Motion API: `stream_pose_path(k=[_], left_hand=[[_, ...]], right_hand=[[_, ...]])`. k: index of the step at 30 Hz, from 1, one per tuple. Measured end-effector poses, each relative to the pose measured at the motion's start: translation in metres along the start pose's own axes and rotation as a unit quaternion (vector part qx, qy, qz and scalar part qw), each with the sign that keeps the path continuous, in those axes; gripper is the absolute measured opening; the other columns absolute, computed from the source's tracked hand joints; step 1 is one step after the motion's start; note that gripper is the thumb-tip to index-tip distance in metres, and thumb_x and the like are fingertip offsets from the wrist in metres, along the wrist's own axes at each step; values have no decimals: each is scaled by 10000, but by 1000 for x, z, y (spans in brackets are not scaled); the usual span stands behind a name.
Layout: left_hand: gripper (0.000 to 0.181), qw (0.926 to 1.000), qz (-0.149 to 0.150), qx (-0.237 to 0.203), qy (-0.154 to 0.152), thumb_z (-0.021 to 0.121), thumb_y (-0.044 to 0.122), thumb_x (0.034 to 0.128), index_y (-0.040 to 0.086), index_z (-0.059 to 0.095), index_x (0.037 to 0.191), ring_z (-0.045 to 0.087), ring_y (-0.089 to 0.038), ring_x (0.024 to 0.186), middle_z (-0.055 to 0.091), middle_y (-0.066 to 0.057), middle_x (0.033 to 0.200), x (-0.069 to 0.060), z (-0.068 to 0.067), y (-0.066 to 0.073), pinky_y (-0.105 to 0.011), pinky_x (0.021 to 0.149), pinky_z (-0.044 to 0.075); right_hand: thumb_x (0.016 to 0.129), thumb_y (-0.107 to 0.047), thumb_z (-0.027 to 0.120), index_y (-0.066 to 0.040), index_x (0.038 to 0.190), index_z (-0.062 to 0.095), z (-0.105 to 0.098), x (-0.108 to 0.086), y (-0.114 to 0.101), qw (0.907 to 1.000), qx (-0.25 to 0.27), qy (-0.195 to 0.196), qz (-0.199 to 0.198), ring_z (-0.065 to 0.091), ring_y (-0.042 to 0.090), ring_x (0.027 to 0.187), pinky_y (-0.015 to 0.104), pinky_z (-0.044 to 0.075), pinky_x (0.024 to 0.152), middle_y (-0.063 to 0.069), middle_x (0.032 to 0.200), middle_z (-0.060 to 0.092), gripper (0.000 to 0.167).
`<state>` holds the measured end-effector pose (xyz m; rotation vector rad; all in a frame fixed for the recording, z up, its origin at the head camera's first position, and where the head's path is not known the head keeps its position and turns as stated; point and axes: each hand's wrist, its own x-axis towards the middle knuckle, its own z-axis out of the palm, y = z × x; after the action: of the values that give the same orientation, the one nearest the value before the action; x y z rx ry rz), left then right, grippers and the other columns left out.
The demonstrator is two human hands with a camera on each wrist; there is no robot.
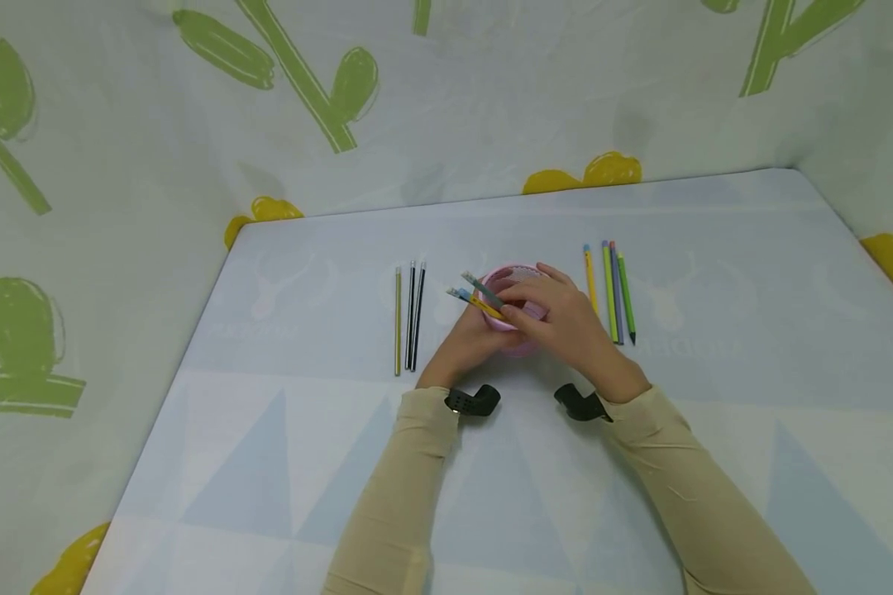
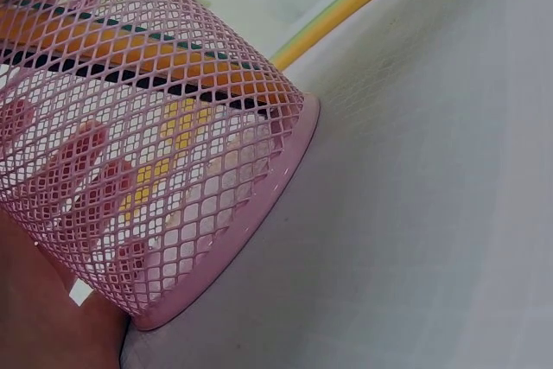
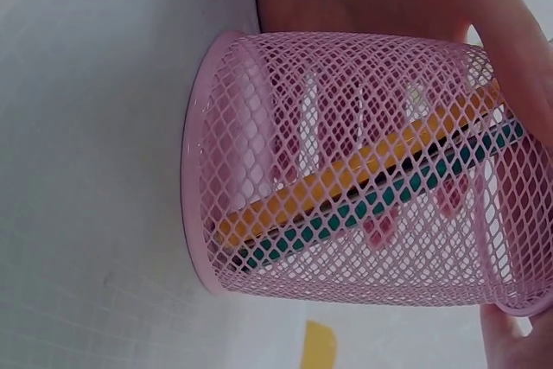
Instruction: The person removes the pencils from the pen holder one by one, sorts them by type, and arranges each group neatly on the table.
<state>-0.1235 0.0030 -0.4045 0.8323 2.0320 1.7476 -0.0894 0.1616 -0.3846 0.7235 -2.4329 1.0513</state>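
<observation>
A pink mesh pencil cup [image 1: 521,349] stands upright on the table between both hands. My left hand [image 1: 470,343] grips it from the left, and its fingers show through the mesh beyond the cup in the left wrist view. A yellow pencil [image 3: 346,177] and a dark green pencil [image 3: 371,205] lean inside, with a black pencil [image 2: 112,73] between them. Their eraser ends stick out over the left side of the rim. My right hand [image 1: 565,318] is over the rim, its thumb and forefinger pinching these pencils; the exact contact is partly hidden.
Left of the cup lie a gold pencil [image 1: 398,322] and two black pencils [image 1: 418,318], side by side. To the right lie a yellow pencil [image 1: 590,277], a lime pencil [image 1: 610,293], a purple pencil [image 1: 618,297] and a green pencil [image 1: 627,302]. A patterned cloth wall [image 1: 446,107] rises behind the table.
</observation>
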Motion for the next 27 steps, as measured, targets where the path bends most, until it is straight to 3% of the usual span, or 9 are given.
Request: stream_pose_path(k=[4,10,17,21,27], left_hand=[[795,9999,-11,-125,-9,699,74,752,128,226,1389,411,-114,1180,367,-8,1353,0,1,0,-265,964,340],[791,9995,-313,46,96,716,133,749,158,230,1373,411,-106,1168,356,26,1335,-2,1,0,-261,939,364],[774,9991,142,393,59,697,106,758,62,224,1369,387,-130,1190,343,-57,1357,0,-1,-1,-272,971,330],[745,9977,25,681,43,683,174,780,78,243,1374,361,-97,1193,331,-39,1363,0,-2,-1,-261,983,307],[772,9978,15,659,72,692,177,769,92,225,1378,360,-103,1194,339,-39,1358,-1,-2,0,-275,994,295]], right_hand=[[825,-160,634,-62,968,653,-1,0,1,10000,41,37,-1,563,190,972,388,202,1043,36,958,648,174],[851,-195,600,-100,1024,659,-1,-1,0,9998,-82,-181,98,555,165,997,379,176,1052,8,993,646,207],[811,-289,647,-140,1001,681,0,0,0,9990,-287,-354,-32,556,156,987,396,160,1054,-33,962,653,245],[776,-337,676,-153,993,686,2,1,-1,9986,-347,-350,-216,565,173,976,420,169,1046,-39,952,658,285],[830,-269,608,-141,924,699,2,1,-2,9972,-570,-344,-337,570,171,943,434,177,1040,-33,904,668,183]])
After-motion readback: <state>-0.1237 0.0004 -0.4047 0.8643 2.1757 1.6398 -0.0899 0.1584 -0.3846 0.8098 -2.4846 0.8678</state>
